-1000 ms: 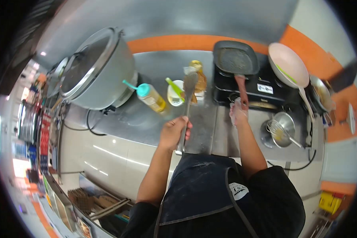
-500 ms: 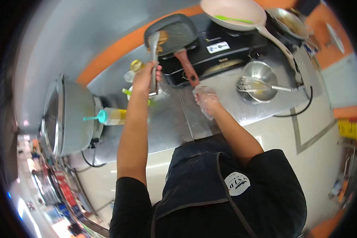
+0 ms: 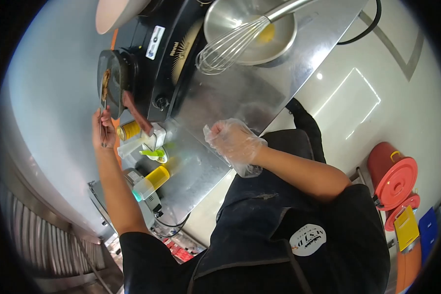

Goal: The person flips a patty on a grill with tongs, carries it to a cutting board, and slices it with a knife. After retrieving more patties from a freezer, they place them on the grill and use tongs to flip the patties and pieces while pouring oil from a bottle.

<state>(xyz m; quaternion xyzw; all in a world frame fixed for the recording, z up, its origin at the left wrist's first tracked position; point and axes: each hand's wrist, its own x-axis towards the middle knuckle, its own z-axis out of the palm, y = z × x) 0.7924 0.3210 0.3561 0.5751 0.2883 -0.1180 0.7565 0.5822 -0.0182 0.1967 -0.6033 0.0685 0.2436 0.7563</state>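
My left hand (image 3: 104, 128) is closed around metal tongs (image 3: 103, 104), which point up over the dark square pan (image 3: 113, 81). Browned pieces of food (image 3: 106, 84) show at the tongs' tips, above the pan's left side. The pan rests on the black gas stove (image 3: 174, 59), and its reddish-brown handle (image 3: 137, 113) sticks out with no hand on it. My right hand (image 3: 234, 143), in a clear plastic glove, is in front of my apron by the counter's edge. Its fingers are curled in, with nothing seen in them.
A steel bowl (image 3: 284, 41) with yellow liquid and a whisk (image 3: 235, 44) stands on the metal counter (image 3: 193, 161). Near the pan handle are a yellow-labelled can (image 3: 128, 131) and a squeeze bottle (image 3: 152, 183). A pale pan (image 3: 116, 13) sits farther along the stove. Red bins (image 3: 394, 179) stand at right.
My right hand has let go of the pan handle and drawn back towards my body. My left hand still holds the tongs, now with food lifted. The view has turned and shifted.
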